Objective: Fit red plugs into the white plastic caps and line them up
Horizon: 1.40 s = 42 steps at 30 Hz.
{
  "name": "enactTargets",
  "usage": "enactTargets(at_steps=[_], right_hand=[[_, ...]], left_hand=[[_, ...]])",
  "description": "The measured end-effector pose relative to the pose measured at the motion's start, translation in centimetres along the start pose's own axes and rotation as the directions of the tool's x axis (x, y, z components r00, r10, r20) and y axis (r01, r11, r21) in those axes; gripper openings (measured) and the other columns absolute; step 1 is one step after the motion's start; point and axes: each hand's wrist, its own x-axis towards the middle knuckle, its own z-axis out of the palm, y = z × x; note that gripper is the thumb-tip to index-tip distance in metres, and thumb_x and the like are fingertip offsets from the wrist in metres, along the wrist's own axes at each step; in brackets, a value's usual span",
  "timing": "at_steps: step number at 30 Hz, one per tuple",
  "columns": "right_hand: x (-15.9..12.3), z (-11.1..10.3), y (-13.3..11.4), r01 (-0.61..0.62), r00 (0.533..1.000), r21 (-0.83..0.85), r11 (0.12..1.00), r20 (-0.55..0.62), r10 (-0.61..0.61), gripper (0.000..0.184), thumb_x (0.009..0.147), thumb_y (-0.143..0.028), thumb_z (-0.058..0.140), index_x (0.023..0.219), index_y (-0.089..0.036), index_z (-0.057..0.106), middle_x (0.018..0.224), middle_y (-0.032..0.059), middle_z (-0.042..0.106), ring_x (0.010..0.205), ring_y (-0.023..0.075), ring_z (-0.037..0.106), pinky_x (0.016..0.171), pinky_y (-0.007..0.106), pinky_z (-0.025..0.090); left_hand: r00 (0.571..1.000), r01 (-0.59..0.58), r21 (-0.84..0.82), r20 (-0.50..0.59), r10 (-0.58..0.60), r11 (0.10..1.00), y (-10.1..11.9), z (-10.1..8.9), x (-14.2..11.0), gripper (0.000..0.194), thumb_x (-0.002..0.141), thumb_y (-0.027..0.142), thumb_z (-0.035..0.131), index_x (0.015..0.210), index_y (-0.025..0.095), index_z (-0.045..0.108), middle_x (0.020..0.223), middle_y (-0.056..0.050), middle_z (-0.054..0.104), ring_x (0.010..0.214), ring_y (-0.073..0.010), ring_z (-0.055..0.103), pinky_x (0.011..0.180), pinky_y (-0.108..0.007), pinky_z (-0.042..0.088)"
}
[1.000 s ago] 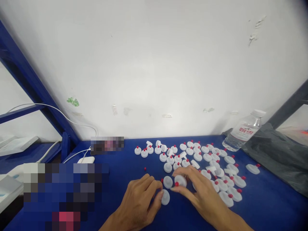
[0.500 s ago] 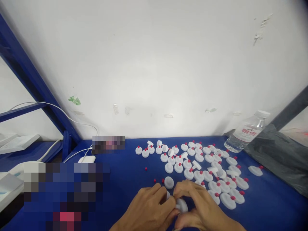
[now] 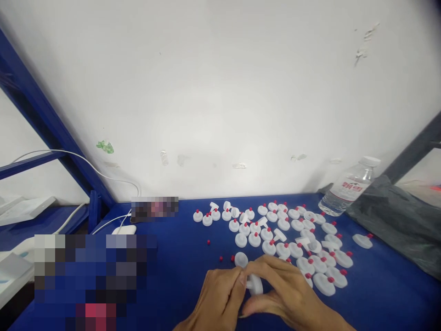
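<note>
Near the front edge of the view, my left hand (image 3: 220, 296) and my right hand (image 3: 283, 292) meet around a white plastic cap with a short stem (image 3: 255, 285). My right thumb and fingers curve around its round disc. The left fingers are closed at the stem end, and their tips are hidden. Just beyond my hands lies another white disc (image 3: 241, 259), with a small red tip (image 3: 233, 258) beside it. Two more loose red pieces, one of them a red bead (image 3: 208, 242), lie to the left.
Many white stemmed caps (image 3: 283, 250), most with red tips, spread over the blue table (image 3: 179, 262). A water bottle (image 3: 351, 186) and a dark plastic bag (image 3: 389, 225) are at the right. White cables and a white adapter (image 3: 128, 229) sit at the left, near blurred patches.
My left hand has shifted slightly right and turned, its thumb now along the stem. The cap in my hands is tilted more on edge. The view has moved slightly.
</note>
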Motion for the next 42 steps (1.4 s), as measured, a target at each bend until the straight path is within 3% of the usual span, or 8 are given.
enactTargets(at_steps=[6, 12, 16, 22, 29, 34, 37, 42], right_hand=[[1.7, -1.1, -1.4, 0.12, 0.988, -0.183, 0.976, -0.078, -0.136, 0.037, 0.089, -0.034, 0.067, 0.117, -0.014, 0.057, 0.086, 0.0067, 0.074, 0.074, 0.0174, 0.067, 0.068, 0.026, 0.056], [1.4, -0.7, -1.0, 0.109, 0.988, -0.166, 0.98, -0.088, -0.125, 0.032, 0.092, -0.03, 0.064, 0.119, -0.014, 0.059, 0.099, 0.0074, 0.075, 0.09, 0.0177, 0.07, 0.084, 0.025, 0.057], [0.7, -0.3, -0.8, -0.063, 0.998, 0.021, 0.998, 0.027, 0.062, 0.028, 0.094, -0.023, 0.064, 0.121, -0.019, 0.058, 0.111, 0.0062, 0.073, 0.103, 0.0163, 0.069, 0.091, 0.025, 0.056], [1.1, -0.9, -2.4, -0.325, 0.945, 0.144, 0.935, 0.014, 0.326, 0.035, 0.074, -0.014, 0.072, 0.107, -0.022, 0.062, 0.09, -0.0004, 0.076, 0.081, 0.0154, 0.074, 0.077, 0.022, 0.059], [1.0, -0.3, -0.9, 0.031, 0.989, 0.024, 0.999, -0.148, -0.027, 0.041, 0.074, -0.008, 0.065, 0.113, -0.017, 0.061, 0.085, 0.0047, 0.074, 0.073, 0.0162, 0.071, 0.065, 0.024, 0.061], [0.6, -1.8, 1.0, 0.083, 0.964, -0.263, 0.961, -0.224, -0.144, 0.042, 0.078, -0.002, 0.065, 0.118, -0.017, 0.058, 0.097, 0.0069, 0.075, 0.087, 0.0184, 0.072, 0.077, 0.028, 0.062], [0.6, -2.4, 1.6, -0.063, 0.953, -0.26, 0.963, -0.302, -0.019, 0.036, 0.083, -0.004, 0.062, 0.114, -0.021, 0.058, 0.1, 0.0059, 0.074, 0.095, 0.0192, 0.071, 0.081, 0.031, 0.061], [0.4, -1.8, 1.9, -0.174, 0.983, -0.155, 0.972, -0.089, 0.162, 0.027, 0.094, -0.011, 0.05, 0.117, -0.023, 0.056, 0.103, 0.0046, 0.072, 0.092, 0.0163, 0.07, 0.08, 0.029, 0.059]], left_hand=[[0.972, 0.196, -0.175, 0.164, -0.168, 0.965, 1.0, -0.2, 1.2, 0.06, 0.1, 0.059, 0.028, 0.076, 0.018, 0.065, 0.076, -0.003, 0.064, 0.075, -0.0178, 0.055, 0.072, -0.028, 0.045], [0.981, 0.192, -0.187, 0.031, -0.189, 0.963, 0.9, -0.7, 1.6, 0.055, 0.1, 0.056, 0.034, 0.065, 0.018, 0.055, 0.066, 0.0, 0.055, 0.064, -0.0142, 0.047, 0.061, -0.024, 0.041], [0.996, -0.07, -0.046, -0.054, 0.067, 0.996, 0.4, -1.6, 2.2, 0.046, 0.104, 0.035, 0.032, 0.064, 0.019, 0.048, 0.06, 0.002, 0.049, 0.056, -0.0116, 0.045, 0.058, -0.024, 0.038], [0.884, -0.46, 0.127, -0.031, 0.467, 0.879, 0.1, -2.4, 2.1, 0.029, 0.1, 0.022, 0.037, 0.075, 0.019, 0.052, 0.064, 0.001, 0.054, 0.057, -0.0119, 0.052, 0.059, -0.026, 0.037], [0.985, 0.012, -0.129, -0.167, -0.034, 0.992, 0.0, 0.1, -0.2, 0.032, 0.101, 0.043, 0.04, 0.101, 0.02, 0.063, 0.098, -0.008, 0.067, 0.092, -0.0202, 0.061, 0.085, -0.033, 0.05], [0.943, 0.295, -0.443, -0.008, -0.333, 0.846, -0.7, -2.0, 2.6, 0.054, 0.099, 0.058, 0.034, 0.06, 0.021, 0.03, 0.056, 0.006, 0.027, 0.052, -0.0096, 0.028, 0.049, -0.023, 0.029], [0.948, 0.247, -0.335, -0.11, -0.298, 0.909, -0.7, -3.2, 3.9, 0.049, 0.101, 0.053, 0.033, 0.063, 0.021, 0.027, 0.06, 0.006, 0.025, 0.055, -0.0098, 0.024, 0.052, -0.025, 0.024], [1.0, 0.022, 0.146, 0.007, -0.023, 0.989, 0.2, -2.9, 3.6, 0.031, 0.1, 0.031, 0.038, 0.071, 0.02, 0.042, 0.064, 0.004, 0.045, 0.059, -0.0118, 0.041, 0.059, -0.028, 0.027]])
